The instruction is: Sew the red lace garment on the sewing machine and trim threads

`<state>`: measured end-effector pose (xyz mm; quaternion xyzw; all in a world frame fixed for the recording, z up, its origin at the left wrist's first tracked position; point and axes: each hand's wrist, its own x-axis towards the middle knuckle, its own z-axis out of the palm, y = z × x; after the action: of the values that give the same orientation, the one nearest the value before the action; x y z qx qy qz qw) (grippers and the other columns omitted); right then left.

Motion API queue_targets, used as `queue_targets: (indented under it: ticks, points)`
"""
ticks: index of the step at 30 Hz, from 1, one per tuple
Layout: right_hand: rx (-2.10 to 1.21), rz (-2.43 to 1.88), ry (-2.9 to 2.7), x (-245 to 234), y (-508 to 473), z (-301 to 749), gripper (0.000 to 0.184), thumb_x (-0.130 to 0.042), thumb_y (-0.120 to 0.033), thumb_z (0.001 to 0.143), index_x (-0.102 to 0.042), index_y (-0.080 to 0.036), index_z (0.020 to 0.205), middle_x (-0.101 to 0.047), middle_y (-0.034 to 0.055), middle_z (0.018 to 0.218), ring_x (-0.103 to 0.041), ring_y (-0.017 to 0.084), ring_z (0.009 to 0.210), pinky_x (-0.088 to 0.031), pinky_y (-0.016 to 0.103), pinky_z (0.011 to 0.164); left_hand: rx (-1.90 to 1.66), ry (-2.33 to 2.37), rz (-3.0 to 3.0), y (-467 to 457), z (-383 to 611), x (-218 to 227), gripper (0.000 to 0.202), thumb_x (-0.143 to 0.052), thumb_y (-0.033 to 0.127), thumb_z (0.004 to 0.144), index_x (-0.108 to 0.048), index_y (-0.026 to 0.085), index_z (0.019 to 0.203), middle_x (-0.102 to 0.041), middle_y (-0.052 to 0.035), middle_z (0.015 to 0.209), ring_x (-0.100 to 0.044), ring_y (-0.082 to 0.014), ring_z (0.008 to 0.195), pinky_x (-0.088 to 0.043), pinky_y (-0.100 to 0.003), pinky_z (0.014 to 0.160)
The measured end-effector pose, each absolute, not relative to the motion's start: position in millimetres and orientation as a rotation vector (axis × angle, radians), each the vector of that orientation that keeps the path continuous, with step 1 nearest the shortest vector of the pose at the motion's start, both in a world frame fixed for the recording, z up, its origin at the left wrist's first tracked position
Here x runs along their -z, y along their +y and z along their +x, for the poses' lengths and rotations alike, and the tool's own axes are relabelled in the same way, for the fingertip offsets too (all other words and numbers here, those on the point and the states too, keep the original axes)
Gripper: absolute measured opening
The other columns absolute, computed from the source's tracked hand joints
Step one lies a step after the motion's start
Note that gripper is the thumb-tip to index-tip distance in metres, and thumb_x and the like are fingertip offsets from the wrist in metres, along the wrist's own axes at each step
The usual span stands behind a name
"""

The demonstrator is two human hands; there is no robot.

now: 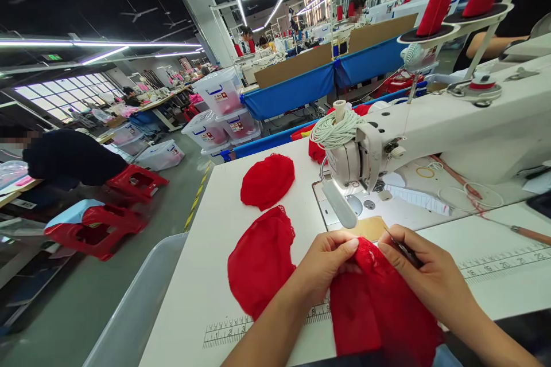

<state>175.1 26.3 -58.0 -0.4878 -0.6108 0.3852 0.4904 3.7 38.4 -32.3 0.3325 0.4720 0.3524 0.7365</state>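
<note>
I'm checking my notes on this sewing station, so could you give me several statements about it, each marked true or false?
1. The left grip and the right grip both touch the red fabric. True.
2. The left grip holds the slim dark tool. False: the slim dark tool is in the right grip.
3. Two lace-edged red pieces lie on the white table. True.
4. The coil of pale cord lies on the floor. False: the coil of pale cord sits on the sewing machine.
5. Red thread cones stand beyond the sewing machine. True.
</note>
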Motion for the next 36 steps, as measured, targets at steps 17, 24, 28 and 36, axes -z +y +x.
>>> queue_targets:
  ticks: [17,24,28,36]
  points:
    - [-0.294,-1.163,-2.091,78.1,25.6,202.8,0.029,-0.041,-0.038,0.101,-0.062,-0.025,0.115,-0.066,-0.0008,0.084,-0.065,0.013,0.073,-0.051,0.023,0.058,-0.740,1.054,0.829,38.0,3.4,36.8,0.044,-0.081,0.051,0.065,-0.075,0.013,0.085,-0.066,-0.0038,0.074,-0.058,-0.0119,0.071,-0.048,-0.026,0.076]
    - [-0.276,-1.183,-2.075,69.8,27.4,195.0,0.037,-0.035,-0.042,0.102,-0.067,-0.023,0.100,-0.063,-0.0019,0.072,-0.063,0.013,0.063,-0.049,0.023,0.051,-0.759,1.040,0.834,37.4,2.8,37.7,0.045,-0.082,0.052,0.064,-0.076,0.012,0.086,-0.068,-0.0052,0.074,-0.060,-0.0135,0.073,-0.048,-0.026,0.076]
    - [-0.501,-1.256,-1.929,72.2,29.5,196.4,0.035,-0.041,-0.043,0.099,-0.068,-0.025,0.089,-0.065,-0.0015,0.070,-0.065,0.015,0.064,-0.051,0.024,0.055,-0.753,1.051,0.833,38.1,3.4,36.9,0.045,-0.081,0.053,0.065,-0.076,0.012,0.084,-0.067,-0.0046,0.072,-0.059,-0.0126,0.071,-0.048,-0.026,0.074]
    - [-0.981,-1.298,-1.587,62.9,26.0,176.6,0.025,-0.058,-0.047,0.085,-0.069,-0.025,0.083,-0.069,-0.0015,0.072,-0.063,0.018,0.063,-0.050,0.025,0.056,-0.702,1.022,0.959,35.6,6.2,33.4,0.036,-0.078,0.047,0.071,-0.076,0.013,0.083,-0.067,-0.0040,0.074,-0.057,-0.0116,0.071,-0.044,-0.023,0.073]
